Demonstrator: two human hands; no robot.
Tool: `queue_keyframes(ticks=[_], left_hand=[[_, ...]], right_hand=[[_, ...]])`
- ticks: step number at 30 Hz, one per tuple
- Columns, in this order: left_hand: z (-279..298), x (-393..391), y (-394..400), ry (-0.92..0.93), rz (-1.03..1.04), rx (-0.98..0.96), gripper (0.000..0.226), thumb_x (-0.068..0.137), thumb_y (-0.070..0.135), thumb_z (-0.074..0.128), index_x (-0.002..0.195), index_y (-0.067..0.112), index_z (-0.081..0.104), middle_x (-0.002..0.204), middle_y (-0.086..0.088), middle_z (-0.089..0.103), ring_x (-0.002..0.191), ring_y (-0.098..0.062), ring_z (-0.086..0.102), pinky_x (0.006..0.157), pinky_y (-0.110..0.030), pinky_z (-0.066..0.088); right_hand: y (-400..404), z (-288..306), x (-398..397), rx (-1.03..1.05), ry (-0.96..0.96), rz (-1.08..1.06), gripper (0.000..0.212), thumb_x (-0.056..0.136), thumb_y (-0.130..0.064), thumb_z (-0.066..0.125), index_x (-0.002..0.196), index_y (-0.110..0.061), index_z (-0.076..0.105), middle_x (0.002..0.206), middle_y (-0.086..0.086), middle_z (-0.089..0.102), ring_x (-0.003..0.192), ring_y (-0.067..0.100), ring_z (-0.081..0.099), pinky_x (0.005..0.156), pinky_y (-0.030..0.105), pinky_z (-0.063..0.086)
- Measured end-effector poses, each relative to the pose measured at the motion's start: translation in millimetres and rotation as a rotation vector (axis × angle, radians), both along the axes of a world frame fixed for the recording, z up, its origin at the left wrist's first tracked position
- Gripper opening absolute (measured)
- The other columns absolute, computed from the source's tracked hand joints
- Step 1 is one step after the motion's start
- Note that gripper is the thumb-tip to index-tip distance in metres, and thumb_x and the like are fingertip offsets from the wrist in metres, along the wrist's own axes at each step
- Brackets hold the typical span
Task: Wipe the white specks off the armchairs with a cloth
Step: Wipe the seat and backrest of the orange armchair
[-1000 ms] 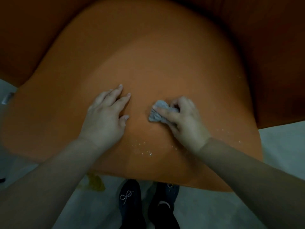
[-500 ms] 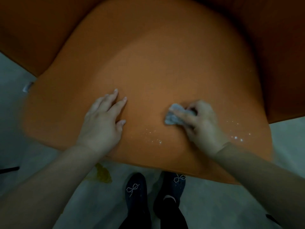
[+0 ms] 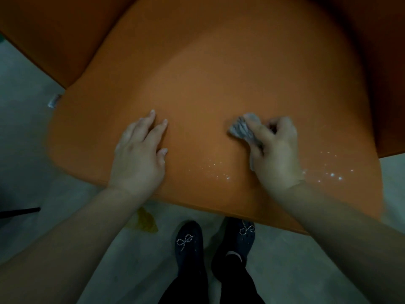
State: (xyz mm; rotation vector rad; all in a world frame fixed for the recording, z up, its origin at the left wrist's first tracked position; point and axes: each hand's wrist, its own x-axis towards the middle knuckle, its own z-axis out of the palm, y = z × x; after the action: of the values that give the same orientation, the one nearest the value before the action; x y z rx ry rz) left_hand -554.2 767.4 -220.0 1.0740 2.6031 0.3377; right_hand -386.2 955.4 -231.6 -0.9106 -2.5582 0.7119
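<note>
feet: dark shoes (image 3: 190, 244) with bead bows on a pale floor (image 3: 32, 132), nearest the viewer.
specks: white specks (image 3: 219, 171) dot the near seat edge between the hands; a second cluster (image 3: 333, 173) lies right of the right wrist.
left hand: left hand (image 3: 140, 154) rests flat, fingers straight, holding nothing.
right hand: right hand (image 3: 276, 148) has its grip curled round a crumpled grey cloth (image 3: 241, 129).
relation: both clusters lie nearer the viewer than the cloth; the right hand is closer to each.
armchair: orange armchair (image 3: 219, 69) seat rises behind.
</note>
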Motion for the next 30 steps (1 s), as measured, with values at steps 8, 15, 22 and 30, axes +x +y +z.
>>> queue_keyframes(ticks=[8, 15, 22, 30], left_hand=[[-5, -6, -14, 0.034, 0.135, 0.062, 0.05, 0.094, 0.012, 0.052, 0.143, 0.013, 0.043, 0.155, -0.007, 0.028, 0.137, -0.031, 0.024, 0.114, -0.038, 0.018], [-6, -11, -19, 0.028, 0.086, 0.056, 0.051, 0.095, 0.015, 0.051, 0.145, 0.013, 0.041, 0.156, -0.006, 0.025, 0.138, -0.03, 0.021, 0.114, -0.034, 0.013], [-5, -6, -9, 0.023, 0.06, 0.073, 0.048, 0.094, 0.008, 0.05, 0.141, 0.006, 0.044, 0.154, -0.012, 0.029, 0.137, -0.034, 0.026, 0.115, -0.039, 0.017], [-1, -15, -13, 0.011, 0.029, 0.06, 0.05, 0.095, 0.004, 0.045, 0.144, 0.013, 0.041, 0.155, -0.006, 0.028, 0.139, -0.028, 0.021, 0.113, -0.031, 0.012]], right_hand=[[-105, -7, -43, -0.024, 0.01, 0.113, 0.056, 0.077, -0.008, 0.072, 0.13, -0.021, 0.06, 0.096, 0.018, 0.054, 0.082, 0.033, 0.053, 0.067, 0.038, 0.045], [-43, -5, -3, 0.088, -0.046, -0.226, 0.053, 0.08, -0.002, 0.067, 0.131, -0.014, 0.058, 0.098, 0.025, 0.051, 0.089, 0.04, 0.049, 0.072, 0.043, 0.045], [-107, -9, -37, 0.064, -0.044, 0.151, 0.052, 0.079, -0.011, 0.073, 0.129, -0.022, 0.061, 0.094, 0.017, 0.058, 0.079, 0.034, 0.054, 0.064, 0.037, 0.044], [-70, -4, -15, 0.076, -0.033, -0.112, 0.06, 0.072, -0.001, 0.073, 0.129, -0.016, 0.06, 0.097, 0.023, 0.054, 0.085, 0.038, 0.051, 0.069, 0.039, 0.044]])
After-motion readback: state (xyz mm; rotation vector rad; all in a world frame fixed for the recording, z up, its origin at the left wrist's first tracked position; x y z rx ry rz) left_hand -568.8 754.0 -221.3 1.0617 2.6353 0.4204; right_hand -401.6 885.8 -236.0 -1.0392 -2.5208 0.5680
